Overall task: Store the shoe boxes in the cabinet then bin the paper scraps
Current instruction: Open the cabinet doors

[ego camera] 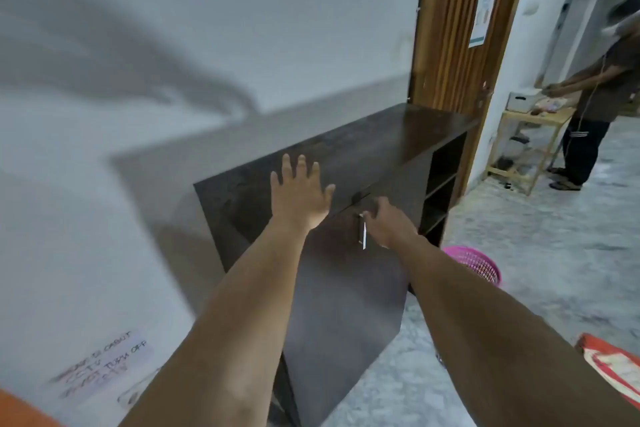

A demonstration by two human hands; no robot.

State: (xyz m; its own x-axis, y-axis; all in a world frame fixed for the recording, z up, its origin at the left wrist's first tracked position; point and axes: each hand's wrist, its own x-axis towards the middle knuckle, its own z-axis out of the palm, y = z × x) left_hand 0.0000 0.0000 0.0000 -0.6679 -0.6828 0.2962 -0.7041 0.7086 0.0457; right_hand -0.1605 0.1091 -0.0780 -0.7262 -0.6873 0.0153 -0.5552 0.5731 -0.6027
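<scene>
A dark wooden cabinet [381, 146] is seen against a pale wall, and 2 bare arms are stretched toward it. The left hand [299, 192] is held flat over the cabinet top, with all fingers spread and nothing grasped; whether the palm touches the wood cannot be told. The right hand [389, 224] is placed at the metal handle [362, 230] of the cabinet door [346, 315], with the fingers curled at the bar, but whether they are closed fully around it cannot be told. The door is seen swung outward from the cabinet front, toward the camera. To the right of the door, open shelves [441, 184] are set into the cabinet's end.

A pink mesh basket [479, 265] is seen on the speckled floor just beside the cabinet, partly hidden behind the right forearm. An orange and white object [613, 367] is cut off at the right edge of the view; whether it is a shoe box cannot be told.

Beyond a slatted wooden panel [460, 28], another person [595, 97] is seen standing at a light wooden rack [530, 146]. A handwritten note [102, 366] is fixed low on the wall at the left.
</scene>
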